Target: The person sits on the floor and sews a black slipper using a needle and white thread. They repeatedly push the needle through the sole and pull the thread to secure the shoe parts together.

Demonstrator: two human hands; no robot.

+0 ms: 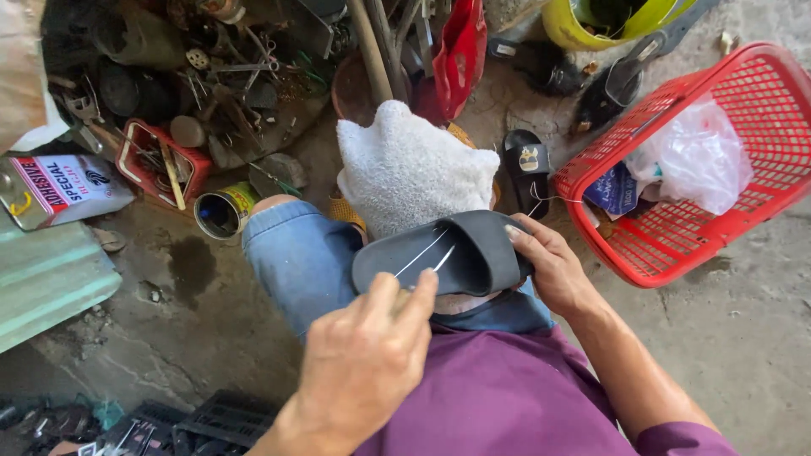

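Where the head view looks down on the lap: dark slipper (456, 251), sole up, resting on a knee draped with a white towel (405, 165), long axis running left to right. Right hand (553, 266) closed on the slipper's right end, thumb on top. Left hand (367, 359) nearer the camera, just below the left end, fingers pinched on a pale thread or needle (427, 253) crossing the sole. Red basket (726, 160) to the right; open tin (221, 211), adhesive can (59, 187) and tool clutter to the left
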